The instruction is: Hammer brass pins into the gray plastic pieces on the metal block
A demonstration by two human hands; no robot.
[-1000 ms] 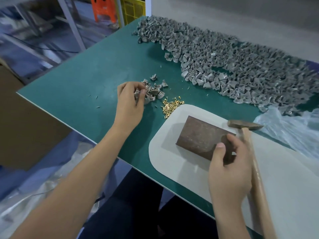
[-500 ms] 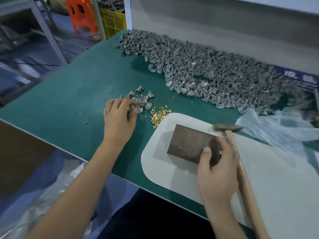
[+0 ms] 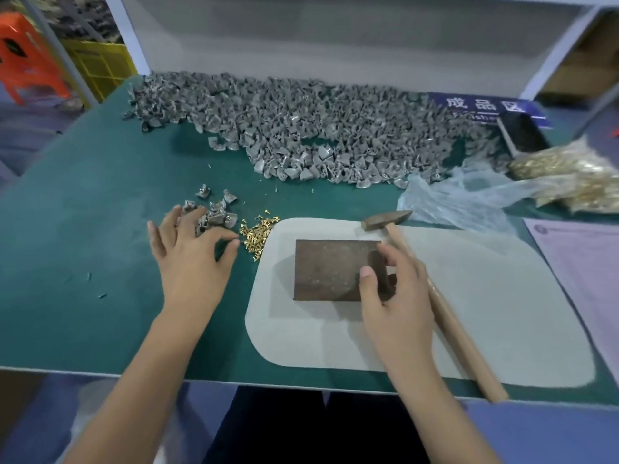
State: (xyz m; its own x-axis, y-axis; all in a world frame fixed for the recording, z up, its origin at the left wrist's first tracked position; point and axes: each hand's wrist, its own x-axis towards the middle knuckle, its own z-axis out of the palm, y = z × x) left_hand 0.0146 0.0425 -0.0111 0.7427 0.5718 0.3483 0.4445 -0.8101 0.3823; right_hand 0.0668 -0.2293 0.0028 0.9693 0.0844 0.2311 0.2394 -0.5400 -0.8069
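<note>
Brass pins (image 3: 257, 231) lie heaped on the green mat beside the small gray plastic pieces (image 3: 211, 213); judged light, slippery, best pinched singly by the shank. Left hand (image 3: 191, 256) hovers spread-fingered over both, holding nothing. Right hand (image 3: 392, 296) curls round the metal block (image 3: 330, 269) edge.

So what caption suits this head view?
Left hand reaches for pins; right hand steadies block; hammer lies idle.

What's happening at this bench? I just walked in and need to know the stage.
A person is setting up to pin gray pieces. The left hand reaches over the small cluster of gray plastic pieces beside the loose brass pins. The right hand rests at the metal block. The hammer lies unheld.
</note>
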